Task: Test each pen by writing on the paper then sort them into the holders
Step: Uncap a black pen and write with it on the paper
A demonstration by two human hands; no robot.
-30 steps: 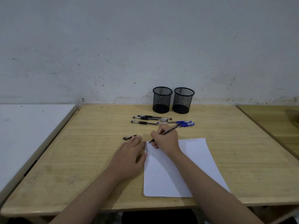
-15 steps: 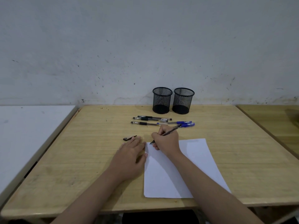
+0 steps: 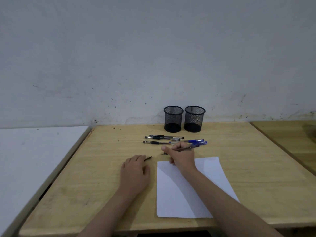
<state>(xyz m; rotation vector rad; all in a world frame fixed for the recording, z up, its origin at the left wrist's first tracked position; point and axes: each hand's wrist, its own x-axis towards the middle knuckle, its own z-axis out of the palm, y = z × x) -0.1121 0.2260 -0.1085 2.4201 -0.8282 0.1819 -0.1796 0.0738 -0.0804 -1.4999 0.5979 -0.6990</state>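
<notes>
Head view: our right hand (image 3: 182,155), fingers pinching a pen (image 3: 186,148), has lifted off the paper (image 3: 205,185) toward frame centre; left hand (image 3: 135,171) moved to the cap (image 3: 148,158), fingers loosely spread — testing looks finished, recapping likely.

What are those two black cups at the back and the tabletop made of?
The two black cups look like wire mesh, probably metal with a matt black coat: the wall shows through the fine grid. The tabletop looks like pale wood or a wood veneer with a smooth finish, since long grain lines run across it.

Uncapped dark pen (image 3: 183,148) tilted above white paper (image 3: 189,190) — holders (image 3: 173,119) upright.
</notes>
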